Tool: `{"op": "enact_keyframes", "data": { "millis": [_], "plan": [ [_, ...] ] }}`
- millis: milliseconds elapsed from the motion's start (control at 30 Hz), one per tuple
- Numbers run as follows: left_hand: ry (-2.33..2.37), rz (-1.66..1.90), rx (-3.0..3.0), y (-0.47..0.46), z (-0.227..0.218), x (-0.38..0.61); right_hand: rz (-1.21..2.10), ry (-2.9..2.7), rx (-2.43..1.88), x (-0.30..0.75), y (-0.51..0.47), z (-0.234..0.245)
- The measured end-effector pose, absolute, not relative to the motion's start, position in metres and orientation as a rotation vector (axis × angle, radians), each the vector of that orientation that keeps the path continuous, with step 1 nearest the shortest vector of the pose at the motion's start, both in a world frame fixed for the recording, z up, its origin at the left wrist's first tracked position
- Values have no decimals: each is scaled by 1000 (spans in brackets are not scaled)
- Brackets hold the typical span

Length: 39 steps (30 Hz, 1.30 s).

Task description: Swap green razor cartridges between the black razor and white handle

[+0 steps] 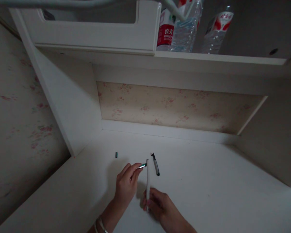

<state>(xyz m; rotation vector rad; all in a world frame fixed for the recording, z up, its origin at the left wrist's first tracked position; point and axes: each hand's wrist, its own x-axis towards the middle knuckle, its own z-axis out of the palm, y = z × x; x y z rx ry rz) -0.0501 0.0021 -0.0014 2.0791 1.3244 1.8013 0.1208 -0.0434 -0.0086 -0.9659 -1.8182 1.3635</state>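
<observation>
Between the fingertips of my left hand (128, 179) is a small slim battery-like cylinder (142, 166), dark green with a shiny side. Its far end meets or nearly meets the upper part of a long, narrow, whitish bar (148, 178). My right hand (160, 204) grips that bar near its lower end, holding it about upright in the view; its exact kind is unclear. Just right of the bar, a slim black-and-grey piece (156, 165) with a small hooked end lies on the desk. Left of my hands lies another small dark teal cylinder (116, 154).
The white desk (208, 181) runs back to a low ledge and a flowered wall panel (169, 105). A white side panel (70, 106) rises at left. Overhead, a shelf (220, 59) holds several plastic bottles (186, 32), and a pale bar (63, 4) crosses the top.
</observation>
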Motion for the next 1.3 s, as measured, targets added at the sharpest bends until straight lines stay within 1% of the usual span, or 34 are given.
{"op": "enact_keyframes", "data": {
  "millis": [200, 367, 633, 800, 1033, 1300],
  "plan": [
    [1341, 1775, 2069, 2, -5, -50, 1389, -1895, -926, 118, -46, -7],
    [1338, 1811, 2051, 1, 0, -49, 1354, -1785, -955, 120, -45, -3],
    [1374, 1796, 2016, 1, -1, -49, 1472, -1830, -889, 116, -48, -3],
    [1366, 1828, 2009, 1, 1, -49, 1404, -1725, -935, 118, -46, -2],
    [1378, 1786, 2004, 0, 0, -49, 1471, -1829, -899, 114, -48, -12],
    [1399, 1826, 2025, 0, 4, -49, 1451, -1697, -931, 117, -47, -5]
  ]
}}
